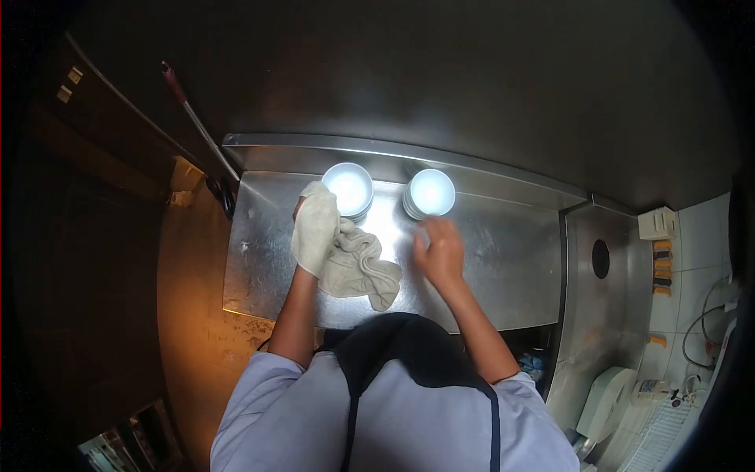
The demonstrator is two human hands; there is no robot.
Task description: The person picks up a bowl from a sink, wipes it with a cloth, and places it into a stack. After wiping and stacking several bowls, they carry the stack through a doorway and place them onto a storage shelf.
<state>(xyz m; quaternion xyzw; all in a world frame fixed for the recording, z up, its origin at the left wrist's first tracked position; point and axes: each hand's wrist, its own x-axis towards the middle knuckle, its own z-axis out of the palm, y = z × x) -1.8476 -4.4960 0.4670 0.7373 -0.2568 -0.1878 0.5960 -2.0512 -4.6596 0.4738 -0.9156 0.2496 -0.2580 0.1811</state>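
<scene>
Left hand (299,208): under towel (316,236), grip cannot be told. Right hand (443,250): curled near right bowl stack (431,193), grip unclear. Left bowl stack (348,190) also formed; towel unfolded.

Your left forearm (294,318) reaches toward twelve o'clock, its hand (300,207) mostly hidden, so the grip can't be read. Your right forearm (478,326) angles toward eleven o'clock; that hand (442,250) is slightly blurred, fingers curled, thumb on the nine o'clock side.
</scene>
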